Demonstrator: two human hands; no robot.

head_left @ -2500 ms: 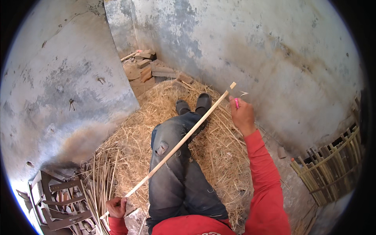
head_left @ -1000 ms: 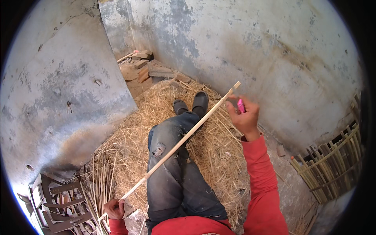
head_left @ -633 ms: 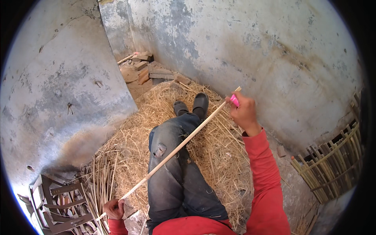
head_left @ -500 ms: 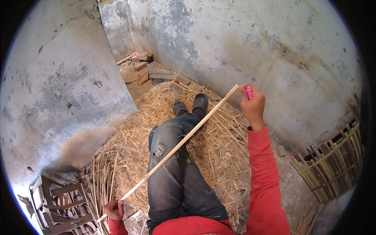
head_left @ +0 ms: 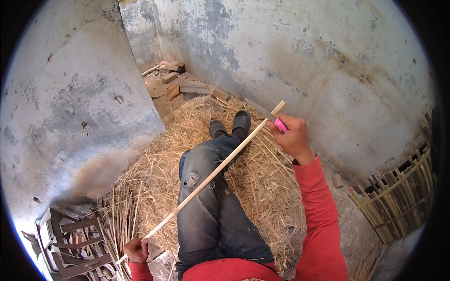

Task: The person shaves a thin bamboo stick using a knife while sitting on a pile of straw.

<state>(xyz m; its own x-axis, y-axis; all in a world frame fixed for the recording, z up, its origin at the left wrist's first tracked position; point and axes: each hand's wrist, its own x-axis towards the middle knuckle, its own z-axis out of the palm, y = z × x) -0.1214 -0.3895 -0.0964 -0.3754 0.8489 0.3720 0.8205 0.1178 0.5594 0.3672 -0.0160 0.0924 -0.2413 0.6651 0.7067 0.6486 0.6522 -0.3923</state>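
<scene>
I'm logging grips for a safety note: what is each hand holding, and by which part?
The left hand holds a long pale wooden strip near its lower-left end; the right hand holds a knife by its pink handle.

Pale walls (blotched grey-blue and flaking) bordered a floor strewn with straw. Loose bricks lay near the far corner.

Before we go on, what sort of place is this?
Likely a rough indoor work corner: the walls are worn and patchy, straw-like scraps lie thick underfoot, and the right hand holds a knife near the end of a long stick.
</scene>
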